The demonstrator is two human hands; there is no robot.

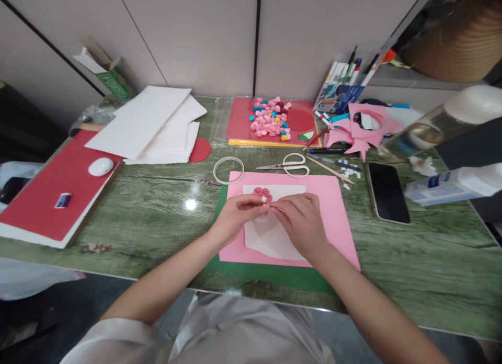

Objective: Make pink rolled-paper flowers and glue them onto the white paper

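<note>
Both hands meet over a white paper sheet [270, 233], which lies on pink paper [335, 217] with green paper [266, 275] beneath. Between thumb and fingers, my left hand [235, 217] holds a small pink rolled-paper flower [262, 191] made of round coils. A tiny white square [264, 199] sits at the flower's middle. My right hand [300, 220] is closed, its thumb and fingertips pinched at the flower's lower right edge; whether a separate piece is in them is too small to tell. Just beyond lie white-handled scissors [292, 166] and a roll of clear tape [228, 170].
Pink paper flowers and coils [270, 118] are heaped on a red packet [239, 118] at the back. White bits [351, 168], a wooden stick [331, 170] and a phone [388, 192] lie right. Bottles [455, 183] stand at the right edge; white sheets [145, 118] and a mouse [101, 167] are left.
</note>
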